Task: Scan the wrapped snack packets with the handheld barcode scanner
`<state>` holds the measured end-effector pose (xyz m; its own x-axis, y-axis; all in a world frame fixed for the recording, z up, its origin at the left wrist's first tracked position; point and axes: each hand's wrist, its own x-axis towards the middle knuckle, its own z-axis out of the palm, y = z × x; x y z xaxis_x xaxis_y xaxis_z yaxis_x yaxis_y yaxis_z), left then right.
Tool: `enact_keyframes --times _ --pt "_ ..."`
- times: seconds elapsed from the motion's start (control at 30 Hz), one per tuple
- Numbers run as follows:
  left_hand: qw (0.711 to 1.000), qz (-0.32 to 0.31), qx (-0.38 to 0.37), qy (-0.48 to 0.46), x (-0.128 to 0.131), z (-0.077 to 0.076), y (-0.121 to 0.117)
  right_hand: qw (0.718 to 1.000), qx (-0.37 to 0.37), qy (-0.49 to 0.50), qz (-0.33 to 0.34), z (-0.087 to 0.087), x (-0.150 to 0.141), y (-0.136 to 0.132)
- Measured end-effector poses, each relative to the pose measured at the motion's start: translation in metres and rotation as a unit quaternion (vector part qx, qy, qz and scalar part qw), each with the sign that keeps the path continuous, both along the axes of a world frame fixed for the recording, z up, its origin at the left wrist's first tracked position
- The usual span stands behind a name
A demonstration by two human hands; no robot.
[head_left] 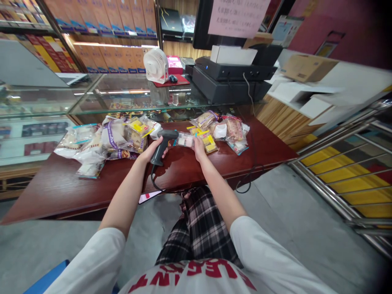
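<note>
My left hand (152,150) is wrapped round the grip of a black barcode scanner (161,148), whose head points to the right. A cable runs from its grip down over the table's front edge. In my right hand (198,148) is a small clear packet of food (185,139), held by its right end just in front of the scanner's head. Left of the scanner lies a pile of packaged snacks (114,136), with white, purple and yellow wrappers. A second group of snack packets (234,128) lies to the right, and a yellow packet (210,143) rests right beside my right hand.
The packets lie on a dark red wooden table (174,175). Behind it stands a glass counter (122,92) with a white fan (156,65) and a black machine (229,77). A loose cable (245,188) hangs at the front edge. Metal railing (343,196) stands at the right.
</note>
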<state>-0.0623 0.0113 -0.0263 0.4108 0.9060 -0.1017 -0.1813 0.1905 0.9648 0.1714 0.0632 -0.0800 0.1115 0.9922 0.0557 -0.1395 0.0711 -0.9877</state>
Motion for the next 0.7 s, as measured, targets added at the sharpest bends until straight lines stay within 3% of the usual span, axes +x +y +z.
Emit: enact_keyframes --times 0.3,0.43,0.5,0.6,0.7 --pt "1.0 0.016 0.01 0.023 0.001 -0.005 0.003 0.994 0.022 -0.102 -0.019 -0.006 0.0 0.002" --pt "1.0 0.012 0.009 0.022 0.001 -0.007 0.004 0.977 0.072 -0.195 -0.05 0.002 0.002 -0.006" --pt "1.0 0.023 0.002 0.015 0.001 -0.006 0.005 0.952 0.132 -0.262 -0.081 0.009 0.004 -0.014" --pt "0.999 0.05 -0.007 -0.003 0.001 -0.003 0.005 0.89 0.217 -0.382 -0.124 0.022 0.009 -0.026" --pt "0.996 0.089 -0.009 -0.029 0.001 0.004 0.004 0.825 0.211 -0.512 -0.115 0.029 0.009 -0.035"
